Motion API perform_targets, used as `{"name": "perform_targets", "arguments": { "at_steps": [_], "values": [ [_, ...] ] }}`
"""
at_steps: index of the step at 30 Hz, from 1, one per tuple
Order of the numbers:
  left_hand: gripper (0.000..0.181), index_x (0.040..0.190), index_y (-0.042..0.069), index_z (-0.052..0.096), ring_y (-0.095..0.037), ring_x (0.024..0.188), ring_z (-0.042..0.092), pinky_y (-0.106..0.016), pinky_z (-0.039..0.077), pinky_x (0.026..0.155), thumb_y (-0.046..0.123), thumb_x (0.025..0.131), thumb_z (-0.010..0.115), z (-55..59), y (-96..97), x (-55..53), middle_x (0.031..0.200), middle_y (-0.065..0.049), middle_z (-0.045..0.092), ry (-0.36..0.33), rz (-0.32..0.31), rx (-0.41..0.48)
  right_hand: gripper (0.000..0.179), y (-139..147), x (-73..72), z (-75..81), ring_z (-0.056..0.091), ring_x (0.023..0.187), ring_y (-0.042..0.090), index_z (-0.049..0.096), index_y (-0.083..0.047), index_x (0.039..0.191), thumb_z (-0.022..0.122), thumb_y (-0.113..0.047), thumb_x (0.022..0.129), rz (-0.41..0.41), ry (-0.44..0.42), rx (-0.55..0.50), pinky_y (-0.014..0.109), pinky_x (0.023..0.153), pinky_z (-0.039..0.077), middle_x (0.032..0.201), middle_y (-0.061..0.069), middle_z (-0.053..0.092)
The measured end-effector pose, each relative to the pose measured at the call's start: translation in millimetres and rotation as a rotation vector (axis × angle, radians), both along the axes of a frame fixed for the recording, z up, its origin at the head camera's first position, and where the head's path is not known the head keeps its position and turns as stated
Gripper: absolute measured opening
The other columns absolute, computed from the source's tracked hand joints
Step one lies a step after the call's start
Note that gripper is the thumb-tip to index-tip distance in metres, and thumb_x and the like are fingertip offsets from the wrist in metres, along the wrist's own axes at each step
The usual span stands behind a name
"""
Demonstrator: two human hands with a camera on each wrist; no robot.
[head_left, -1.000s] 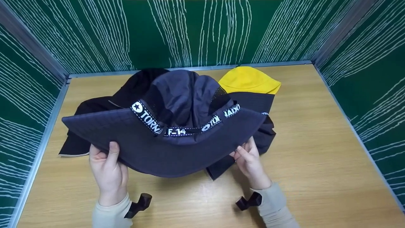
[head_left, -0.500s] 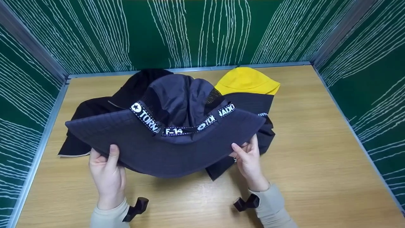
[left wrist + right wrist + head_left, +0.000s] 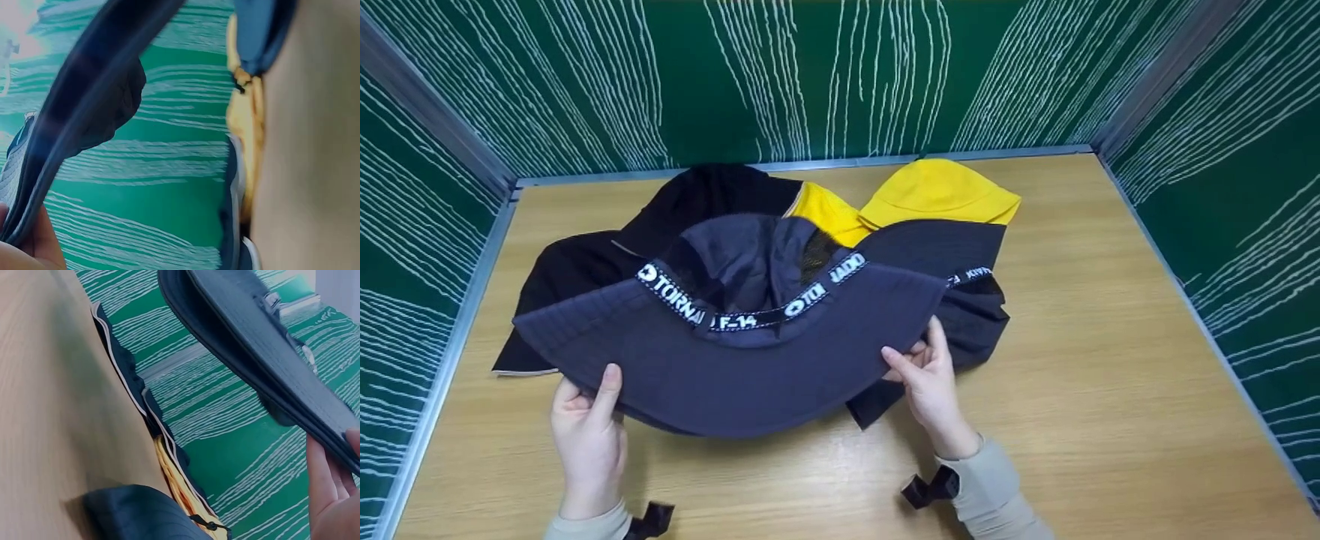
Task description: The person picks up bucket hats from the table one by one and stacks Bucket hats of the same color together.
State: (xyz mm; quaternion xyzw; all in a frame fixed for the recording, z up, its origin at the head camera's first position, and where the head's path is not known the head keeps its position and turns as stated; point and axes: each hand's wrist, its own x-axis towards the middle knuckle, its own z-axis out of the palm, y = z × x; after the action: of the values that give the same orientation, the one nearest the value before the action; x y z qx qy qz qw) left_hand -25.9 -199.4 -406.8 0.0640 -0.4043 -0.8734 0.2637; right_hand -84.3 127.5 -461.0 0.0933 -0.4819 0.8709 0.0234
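A dark grey bucket hat [image 3: 720, 397] with a wide brim and a white-lettered band is held up, its brim tilted toward me. My left hand [image 3: 591, 442] pinches the brim near its left end, thumb on the face toward me. At the brim's right side, my right hand [image 3: 934, 390] pinches the edge between thumb and fingers. Both wrist views show the hat raised off the table, the brim [image 3: 270, 343] appearing as two layers at the right hand. Part of the crown shows above the band.
Behind the held hat lie black hats [image 3: 712, 195] with pale edging, partly covered by it. A yellow hat [image 3: 941, 191] sits at the back, more yellow fabric [image 3: 829, 210] beside it. Another dark grey lettered hat [image 3: 975, 322] lies to the right. Green walls enclose the wooden table [image 3: 1110, 390].
Both hands have carried the grey hat left and toward me, its crown dropping lower in view. More of the yellow fabric, a black hat and the other grey hat now shows.
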Motion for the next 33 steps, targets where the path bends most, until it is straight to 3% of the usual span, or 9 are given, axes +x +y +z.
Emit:
{"name": "perform_targets", "arguments": {
  "at_steps": [7, 10, 13, 15, 19, 21, 24, 29, 33],
  "values": [
    [0.017, 0.094, 0.0, 0.069, -0.012, 0.073, 0.069, -0.022, 0.055, 0.066, -0.011, 0.086, 0.059, -10.9, -17.5, 3.7, 0.086, -0.008, 0.072, -0.248, 0.045, -0.124, 0.059, -7.9, -1.5, -6.1, 0.07, 0.077, 0.015, 0.035, -0.012, 0.133, 0.055, 0.015, 0.084, 0.058, -0.11, 0.098, 0.031, 0.063, 0.058, 0.092, 0.001, 0.069],
    [0.016, 0.098, 0.0, 0.067, -0.013, 0.075, 0.069, -0.022, 0.056, 0.068, -0.007, 0.085, 0.063, -25.3, -30.1, 2.5, 0.088, -0.008, 0.073, -0.319, 0.018, -0.201, 0.06, -10.3, -4.2, -7.3, 0.07, 0.075, 0.015, 0.029, -0.004, 0.136, 0.055, 0.014, 0.084, 0.06, -0.176, 0.142, 0.03, 0.061, 0.058, 0.09, 0.001, 0.069],
    [0.022, 0.106, 0.002, 0.066, -0.012, 0.081, 0.07, -0.023, 0.056, 0.072, 0.002, 0.085, 0.067, -51.4, -50.2, 0.1, 0.094, -0.005, 0.073, -0.375, -0.034, -0.298, 0.063, -12.1, -7.2, -8.3, 0.07, 0.072, 0.015, 0.024, 0.0, 0.139, 0.054, 0.013, 0.085, 0.067, -0.235, 0.179, 0.03, 0.059, 0.057, 0.089, 0.0, 0.069],
    [0.028, 0.112, 0.001, 0.064, -0.013, 0.086, 0.07, -0.024, 0.056, 0.074, 0.003, 0.085, 0.068, -76.7, -67.9, -2.9, 0.099, -0.006, 0.073, -0.377, -0.068, -0.325, 0.063, -13.0, -9.5, -9.4, 0.07, 0.072, 0.015, 0.023, 0.001, 0.14, 0.054, 0.011, 0.086, 0.083, -0.257, 0.208, 0.029, 0.057, 0.057, 0.09, 0.0, 0.068],
    [0.035, 0.116, -0.001, 0.062, -0.013, 0.089, 0.069, -0.024, 0.055, 0.078, 0.003, 0.082, 0.071, -118.1, -94.2, -10.9, 0.101, -0.006, 0.073, -0.463, -0.067, -0.338, 0.064, -14.5, -13.9, -11.6, 0.069, 0.074, 0.016, 0.023, 0.0, 0.142, 0.053, 0.011, 0.087, 0.123, -0.273, 0.238, 0.032, 0.059, 0.058, 0.094, 0.0, 0.067],
    [0.037, 0.116, -0.002, 0.062, -0.013, 0.089, 0.069, -0.023, 0.054, 0.079, 0.003, 0.081, 0.072, -129.9, -100.6, -14.0, 0.099, -0.006, 0.073, -0.509, -0.061, -0.337, 0.063, -15.0, -15.9, -13.1, 0.069, 0.074, 0.016, 0.024, 0.0, 0.141, 0.053, 0.011, 0.087, 0.138, -0.28, 0.245, 0.034, 0.06, 0.058, 0.094, 0.001, 0.067],
    [0.041, 0.118, -0.002, 0.061, -0.012, 0.089, 0.069, -0.022, 0.053, 0.081, 0.006, 0.079, 0.075, -134.5, -103.6, -16.1, 0.097, -0.004, 0.073, -0.576, -0.062, -0.343, 0.059, -15.8, -18.5, -15.9, 0.069, 0.073, 0.017, 0.027, 0.0, 0.139, 0.053, 0.01, 0.087, 0.154, -0.296, 0.266, 0.036, 0.06, 0.058, 0.092, 0.001, 0.067],
    [0.038, 0.115, 0.003, 0.064, -0.008, 0.09, 0.068, -0.02, 0.052, 0.081, 0.01, 0.079, 0.076, -132.3, -107.6, -17.1, 0.096, 0.002, 0.073, -0.636, -0.09, -0.353, 0.051, -17.1, -20.8, -21.9, 0.067, 0.067, 0.013, 0.029, 0.002, 0.133, 0.053, 0.009, 0.088, 0.196, -0.336, 0.326, 0.033, 0.06, 0.058, 0.086, -0.002, 0.065],
    [0.028, 0.106, 0.012, 0.067, -0.005, 0.086, 0.068, -0.019, 0.053, 0.077, 0.015, 0.08, 0.076, -125.3, -107.3, -15.3, 0.092, 0.006, 0.074, -0.672, -0.144, -0.36, 0.061, -18.7, -21.7, -26.0, 0.066, 0.065, 0.012, 0.021, -0.002, 0.139, 0.053, 0.009, 0.088, 0.202, -0.369, 0.359, 0.03, 0.057, 0.057, 0.083, 0.0, 0.064]
  ]
}}
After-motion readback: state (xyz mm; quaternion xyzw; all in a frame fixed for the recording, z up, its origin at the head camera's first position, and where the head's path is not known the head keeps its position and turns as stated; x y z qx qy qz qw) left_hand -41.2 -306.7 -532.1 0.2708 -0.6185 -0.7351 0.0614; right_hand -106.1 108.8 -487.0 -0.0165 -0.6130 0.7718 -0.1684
